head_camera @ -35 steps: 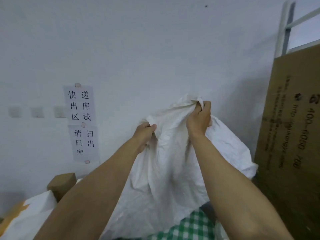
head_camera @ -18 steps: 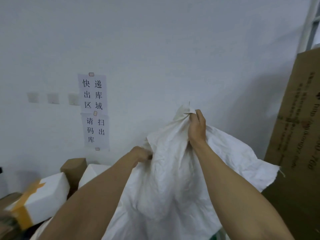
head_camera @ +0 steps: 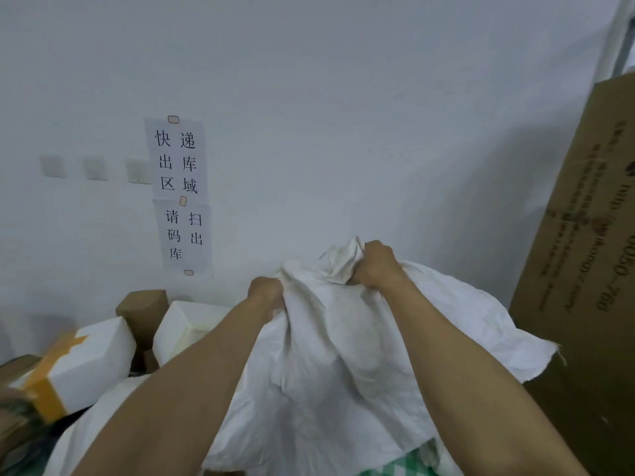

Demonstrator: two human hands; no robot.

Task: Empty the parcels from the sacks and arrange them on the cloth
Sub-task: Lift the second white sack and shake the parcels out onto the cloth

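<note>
You are at the emptying step. Your left grip and right grip are each clamped on a bunched fold of the white sack, which hangs below and between them. The right grip is higher and further from you than the left. The sack looks slack, but its mouth is hidden under your forearms, so I cannot tell whether any parcel is left inside.

I judge the next move is a lift and shake to clear it. After that, set the sack aside so both grips are free for arranging. Only a corner of the green checked cloth shows, low beneath the right grip.

Left of the left grip and lower lie a white parcel with orange tape and a second white parcel. A brown box stands behind them at the wall.

A tall cardboard sheet stands near, right of the right grip, and the sack's frayed edge comes close to it. The wall lies just beyond both grips. Your open room is above the grips and back toward you.
</note>
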